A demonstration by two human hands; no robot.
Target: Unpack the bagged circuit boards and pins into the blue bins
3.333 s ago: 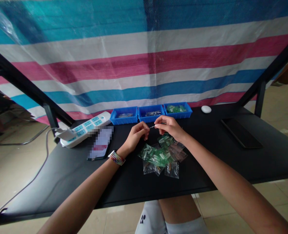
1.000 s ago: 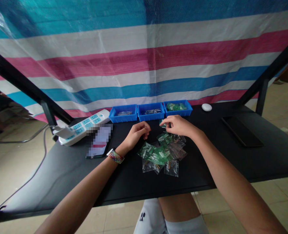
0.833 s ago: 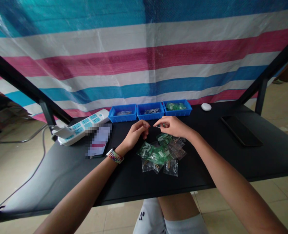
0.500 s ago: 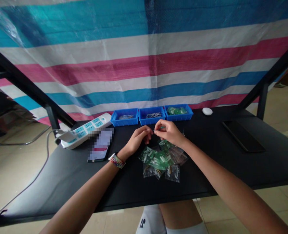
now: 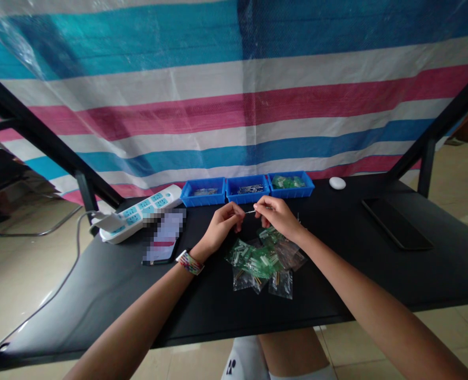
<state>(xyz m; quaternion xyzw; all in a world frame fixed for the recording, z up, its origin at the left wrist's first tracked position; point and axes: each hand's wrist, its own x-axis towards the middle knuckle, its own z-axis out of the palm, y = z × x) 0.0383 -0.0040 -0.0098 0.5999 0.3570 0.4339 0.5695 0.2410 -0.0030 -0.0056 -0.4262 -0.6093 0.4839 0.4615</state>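
Pin (image 5: 250,212), thin metal, pinched between left hand (image 5: 222,226) and right hand (image 5: 278,217).

My left hand (image 5: 222,226) and right hand (image 5: 280,217) meet fingertip to fingertip, both pinched, arms stretched forward and converging.

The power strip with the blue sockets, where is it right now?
In the head view, the power strip lies toward the far left of the black table, just left of the leftmost blue tray and behind the phone.
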